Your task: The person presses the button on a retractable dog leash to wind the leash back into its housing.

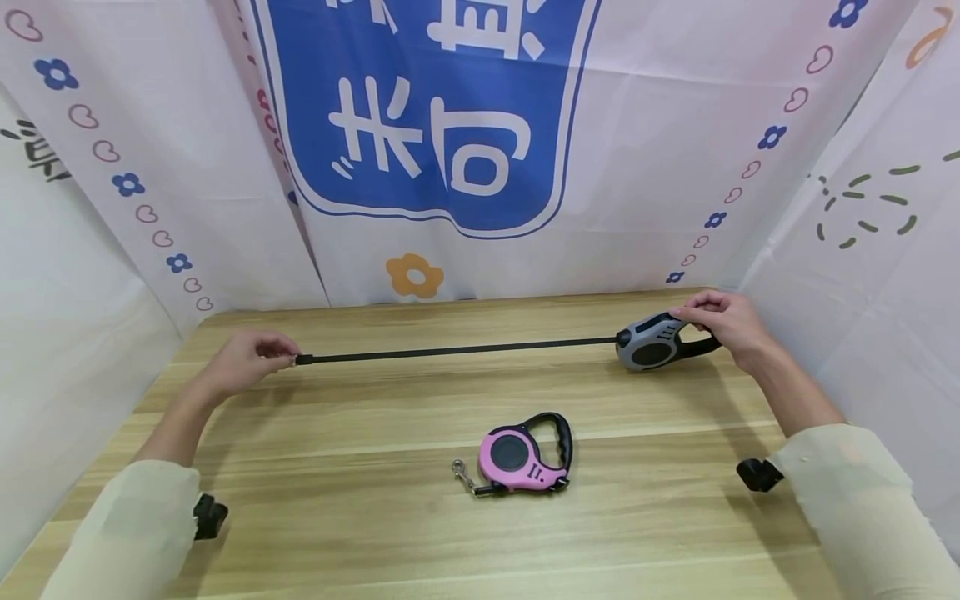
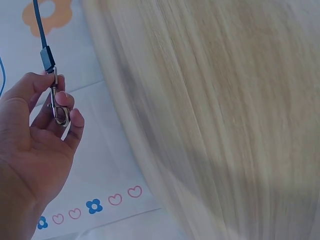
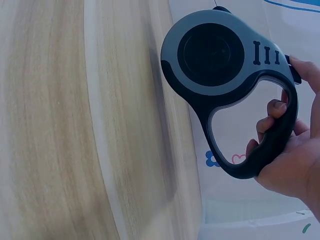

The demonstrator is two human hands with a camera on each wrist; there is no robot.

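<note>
A grey and black retractable dog leash [image 1: 651, 342] is at the right, its handle gripped by my right hand [image 1: 731, 323]. In the right wrist view the fingers curl through the loop of the leash handle [image 3: 280, 135], and the thumb rests by the button at its top. A black strap [image 1: 450, 351] runs out straight and taut to the left. At its far end my left hand [image 1: 251, 360] pinches the metal snap hook [image 2: 59, 107]. Lying apart on the table, nearer to me, is a pink and black retractable leash [image 1: 517, 457] with its own metal clip [image 1: 461, 472].
The wooden table [image 1: 337, 533] meets a white printed cloth [image 1: 637, 167] at its back edge. Cloth also hangs along both sides. Black devices [image 1: 759, 474] are strapped at the wrists under pale sleeves [image 1: 862, 492].
</note>
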